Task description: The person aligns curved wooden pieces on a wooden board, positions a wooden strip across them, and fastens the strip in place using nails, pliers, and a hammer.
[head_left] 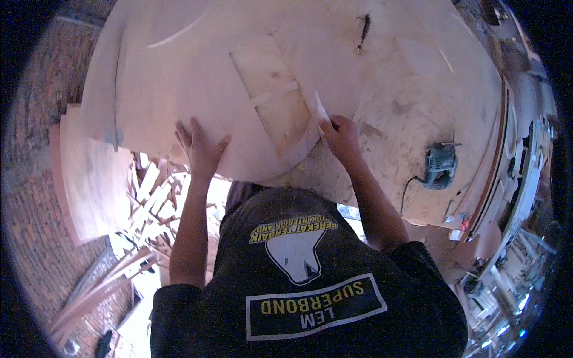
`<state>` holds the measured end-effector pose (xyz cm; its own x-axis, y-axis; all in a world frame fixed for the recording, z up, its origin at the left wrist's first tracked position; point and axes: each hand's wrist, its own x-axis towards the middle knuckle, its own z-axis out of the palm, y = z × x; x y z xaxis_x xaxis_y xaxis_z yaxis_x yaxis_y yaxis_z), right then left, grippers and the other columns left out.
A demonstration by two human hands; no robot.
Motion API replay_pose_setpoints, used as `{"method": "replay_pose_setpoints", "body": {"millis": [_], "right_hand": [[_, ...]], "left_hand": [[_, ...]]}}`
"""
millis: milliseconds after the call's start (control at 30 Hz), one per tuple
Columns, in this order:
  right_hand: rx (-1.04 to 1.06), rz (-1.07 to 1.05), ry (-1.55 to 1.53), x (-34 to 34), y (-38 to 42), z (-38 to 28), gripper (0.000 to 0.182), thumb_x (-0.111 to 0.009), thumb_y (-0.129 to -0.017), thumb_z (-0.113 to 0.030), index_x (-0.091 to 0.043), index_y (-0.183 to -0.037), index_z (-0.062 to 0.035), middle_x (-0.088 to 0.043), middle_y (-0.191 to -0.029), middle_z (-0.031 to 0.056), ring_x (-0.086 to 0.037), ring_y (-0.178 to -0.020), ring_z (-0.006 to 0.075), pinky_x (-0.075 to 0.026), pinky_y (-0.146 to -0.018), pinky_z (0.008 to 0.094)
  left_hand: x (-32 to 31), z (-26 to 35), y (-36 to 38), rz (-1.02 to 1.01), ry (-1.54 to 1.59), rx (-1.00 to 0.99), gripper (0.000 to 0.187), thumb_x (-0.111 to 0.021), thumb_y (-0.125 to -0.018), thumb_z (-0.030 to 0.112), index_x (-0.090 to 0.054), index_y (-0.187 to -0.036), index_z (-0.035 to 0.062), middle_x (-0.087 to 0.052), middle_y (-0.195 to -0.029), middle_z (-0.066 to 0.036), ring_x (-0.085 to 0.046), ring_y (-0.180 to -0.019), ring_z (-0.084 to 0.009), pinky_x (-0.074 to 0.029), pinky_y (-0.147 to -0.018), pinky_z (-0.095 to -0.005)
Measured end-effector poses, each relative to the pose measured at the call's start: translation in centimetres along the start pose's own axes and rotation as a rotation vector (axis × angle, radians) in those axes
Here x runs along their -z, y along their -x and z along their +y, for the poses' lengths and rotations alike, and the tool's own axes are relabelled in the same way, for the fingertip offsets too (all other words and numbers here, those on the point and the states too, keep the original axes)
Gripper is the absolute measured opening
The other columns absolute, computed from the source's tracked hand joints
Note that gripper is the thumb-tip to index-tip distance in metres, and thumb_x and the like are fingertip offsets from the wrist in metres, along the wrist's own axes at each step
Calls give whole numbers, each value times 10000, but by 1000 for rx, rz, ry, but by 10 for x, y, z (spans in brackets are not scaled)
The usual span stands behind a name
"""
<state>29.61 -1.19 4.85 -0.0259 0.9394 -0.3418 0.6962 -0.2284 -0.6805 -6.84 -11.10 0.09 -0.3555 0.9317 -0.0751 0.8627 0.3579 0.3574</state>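
Note:
My left hand (200, 146) lies with fingers spread on a thin plywood sheet (203, 77), near its front edge. The sheet has a curved front edge and a rectangular cutout crossed by a narrow bar (274, 93). To the right of the cutout, my right hand (342, 136) is closed, thumb and fingers pinched at the base of a thin white strip (321, 106). The strip tapers to a point away from me and lies along the sheet's right edge; its exact kind I cannot tell.
A green jigsaw (440, 166) with a black cord rests on the worktable (382, 173) at right. A dark slim tool (363, 31) lies at the back. Wood offcuts (156, 191) are heaped on the floor at left, beside leaning boards (89, 179).

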Motion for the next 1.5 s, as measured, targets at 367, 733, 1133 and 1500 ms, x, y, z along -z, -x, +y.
{"method": "replay_pose_setpoints", "body": {"millis": [367,733,1133,1500], "right_hand": [[-50,834,25,59,15,141,383,-836,-823,-219,-709,-1081,35,-740,-979,129,-683,-950,247,-519,-863,368],[-117,805,279,75,24,187,362,-799,-838,-301,-728,-1052,-18,-731,-931,169,-667,-931,351,-492,-874,469],[116,776,281,38,84,182,415,-778,-849,-227,-681,-1200,-29,-668,-1105,180,-619,-1032,372,-491,-915,461],[619,-82,352,-115,103,-51,963,-818,-716,-558,-439,-1508,-163,-263,-1588,248,-171,-1449,570,-184,-1130,725]], "left_hand": [[-10,-23,-10,75,49,-1,1030,-863,-786,346,-297,-1538,-72,-334,-1568,-296,-272,-1486,-437,-277,-1221,-502],[-24,-60,-23,76,737,240,670,-794,-830,161,-527,-1394,-84,-593,-1343,-256,-574,-1248,-373,-446,-1081,-418],[5,-29,-21,174,755,471,288,-747,-852,102,-700,-1110,-17,-708,-938,-75,-614,-830,-140,-495,-747,-334],[29,-40,-12,69,1070,391,169,-757,-881,133,-707,-941,-16,-670,-858,-6,-562,-799,-96,-466,-734,-319]]}}
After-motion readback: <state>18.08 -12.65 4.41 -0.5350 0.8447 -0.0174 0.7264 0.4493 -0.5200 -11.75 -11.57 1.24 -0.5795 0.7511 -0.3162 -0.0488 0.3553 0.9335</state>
